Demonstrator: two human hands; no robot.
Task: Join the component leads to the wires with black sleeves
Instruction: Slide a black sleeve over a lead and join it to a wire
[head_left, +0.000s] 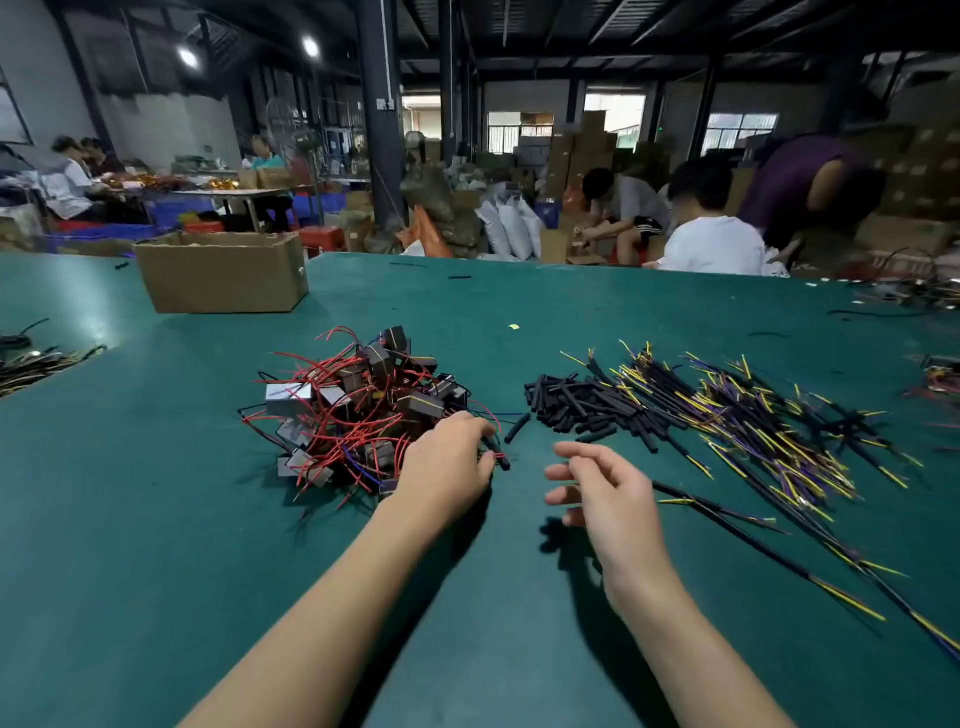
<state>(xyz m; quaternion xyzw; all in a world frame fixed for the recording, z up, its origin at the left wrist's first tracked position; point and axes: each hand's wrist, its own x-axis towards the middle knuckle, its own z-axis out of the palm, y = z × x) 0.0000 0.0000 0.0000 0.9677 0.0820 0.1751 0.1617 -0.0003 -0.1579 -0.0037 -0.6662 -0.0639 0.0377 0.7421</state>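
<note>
The left hand (449, 462) rests at the near right edge of a heap of small boxy parts (358, 405) with thin red leads. Its fingers are curled down, and the fingertips pinch a short black sleeve (496, 451) that pokes out to the right of them. The red leads lie tangled just left of and beyond these fingers.

The right hand (605, 493) hangs a little above the green table (156, 519), near the left hand but not touching it. Its fingers are loose and spread apart, a bit bent, and they hold nothing. Its shadow falls on the table just below it.

Beyond the right hand's fingertips lies a pile of black sleeves (582, 402). One lone sleeve (518, 427) lies between the two hands' fingertips, a bit farther away. To the right of the right hand's fingers lies a wide spread of black wires with yellow and purple ends (753, 415). A few of these long wires run close past the right wrist.

Far beyond the left hand's fingers sits an open cardboard box (223, 273). People work in the room behind the table.
</note>
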